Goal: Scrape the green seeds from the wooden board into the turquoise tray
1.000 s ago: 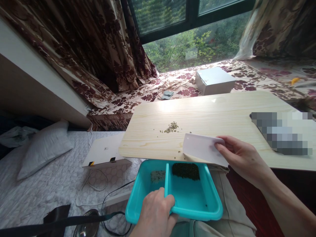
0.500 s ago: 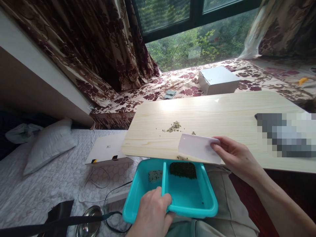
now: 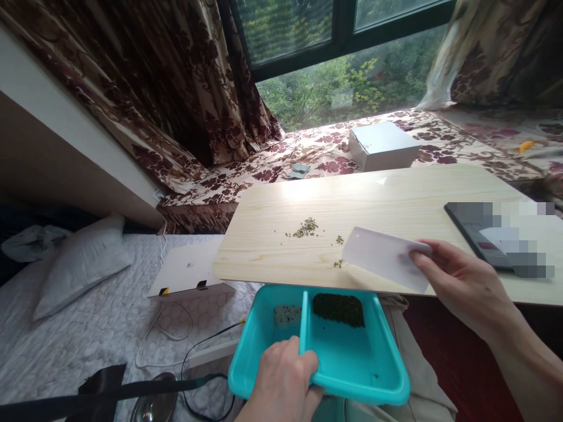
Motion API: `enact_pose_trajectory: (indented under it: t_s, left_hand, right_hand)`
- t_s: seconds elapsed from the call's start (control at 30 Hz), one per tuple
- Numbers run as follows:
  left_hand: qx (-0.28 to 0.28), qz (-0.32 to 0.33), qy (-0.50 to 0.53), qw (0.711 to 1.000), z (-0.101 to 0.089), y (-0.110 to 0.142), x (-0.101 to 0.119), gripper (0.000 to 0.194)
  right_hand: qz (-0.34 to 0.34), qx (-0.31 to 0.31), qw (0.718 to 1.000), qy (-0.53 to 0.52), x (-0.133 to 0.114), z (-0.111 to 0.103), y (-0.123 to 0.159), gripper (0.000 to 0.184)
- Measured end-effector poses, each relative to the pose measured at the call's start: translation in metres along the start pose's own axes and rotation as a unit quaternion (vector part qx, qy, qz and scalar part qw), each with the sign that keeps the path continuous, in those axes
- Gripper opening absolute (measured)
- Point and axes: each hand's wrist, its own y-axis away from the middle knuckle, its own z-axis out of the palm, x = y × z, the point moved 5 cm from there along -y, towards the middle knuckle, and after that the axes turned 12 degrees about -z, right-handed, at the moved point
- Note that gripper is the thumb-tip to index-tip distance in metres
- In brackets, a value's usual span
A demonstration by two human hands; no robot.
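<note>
My left hand (image 3: pixel 284 381) grips the near rim of a turquoise two-compartment tray (image 3: pixel 352 366) held just below the board's front edge. A heap of dark green beans (image 3: pixel 338 309) fills the far end of its right compartment; a few lie in the left one. My right hand (image 3: pixel 461 284) pinches a white plastic scraper (image 3: pixel 380 258) standing on the pale wooden board (image 3: pixel 396 205). A small pile of beans (image 3: pixel 305 227) and two tiny clusters lie on the board left of the scraper.
A dark tablet (image 3: pixel 479 234), partly blurred, lies at the board's right end. A white box (image 3: pixel 382 143) sits on the floral window seat behind. Left below are a quilted bed, pillow (image 3: pixel 77 264), white flat box (image 3: pixel 187 269), cables and a metal bowl (image 3: pixel 152 404).
The scraper has shifted right and back from the board's front edge, leaving small bean clusters uncovered near the edge. My left hand and tray moved slightly right.
</note>
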Motion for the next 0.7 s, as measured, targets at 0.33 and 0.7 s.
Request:
enact_pose_trajectory:
  t_s: [0.33,0.7]
  left_hand:
    - [-0.001,0.011,-0.024,1.000,0.005,-0.002,0.006,0.008]
    - [0.004,0.010,-0.011,1.000,0.004,-0.001,0.007,0.006]
  right_hand:
    - [-0.020,-0.032,0.999,0.031,0.002,0.003,-0.001,0.022]
    - [-0.028,-0.041,0.998,0.036,-0.003,0.011,-0.010,0.023]
